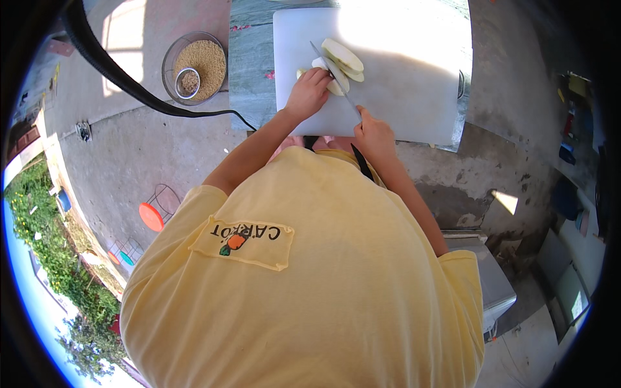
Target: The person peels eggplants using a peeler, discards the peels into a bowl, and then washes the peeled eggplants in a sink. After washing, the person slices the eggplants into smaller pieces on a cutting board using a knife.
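Observation:
My right hand [375, 134] is closed round the handle of a kitchen knife [351, 102]. The knife's long blade slants up and to the left, across pale green-and-white vegetable pieces. On the left side of the blade, my left hand [309, 94] presses with bent fingers on a piece of the vegetable [319, 63], partly hidden under the fingertips. Long cut pieces [343, 54] lie together just right of the blade, and another piece [337, 85] sits under it. All of this rests on a white cutting board [414, 97].
The board lies on a table with a green patterned top [252, 77]. Left of the table, a wire basket [169, 55] holds tan grains and a small metal bowl [188, 83]. A red round stool [151, 217] stands on the concrete floor. A black strap [149, 97] crosses the upper left.

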Tool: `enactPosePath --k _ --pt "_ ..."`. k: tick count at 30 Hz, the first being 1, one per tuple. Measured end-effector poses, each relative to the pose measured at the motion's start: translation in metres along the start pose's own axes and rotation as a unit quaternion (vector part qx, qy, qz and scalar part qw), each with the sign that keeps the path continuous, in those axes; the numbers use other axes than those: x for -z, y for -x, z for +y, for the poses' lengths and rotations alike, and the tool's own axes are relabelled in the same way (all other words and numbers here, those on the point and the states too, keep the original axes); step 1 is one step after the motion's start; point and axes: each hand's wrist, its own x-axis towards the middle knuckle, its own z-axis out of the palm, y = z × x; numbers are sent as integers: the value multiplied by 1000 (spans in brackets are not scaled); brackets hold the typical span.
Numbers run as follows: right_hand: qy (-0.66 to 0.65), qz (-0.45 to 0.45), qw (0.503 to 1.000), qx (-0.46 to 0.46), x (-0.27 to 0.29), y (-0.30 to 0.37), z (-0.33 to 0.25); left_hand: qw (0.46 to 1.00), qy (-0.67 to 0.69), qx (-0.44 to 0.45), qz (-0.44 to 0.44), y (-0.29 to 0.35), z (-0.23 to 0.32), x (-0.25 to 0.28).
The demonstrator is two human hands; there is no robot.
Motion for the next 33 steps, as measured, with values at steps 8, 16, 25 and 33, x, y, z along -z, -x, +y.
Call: enactPosePath --k 8,16,25,33 --pt "-19 -9 1000 2 -37 -24 17 1000 -9 -6 2 -1 2 0" --pt "-30 40 998 29 -17 -2 17 990 23 121 72 -9 -16 9" --pt "-191 131 967 -105 30 11 25 973 5 -88 -212 -104 -23 10" --pt "-243 156 943 -165 36 24 50 897 36 -63 -435 -193 -12 -10"
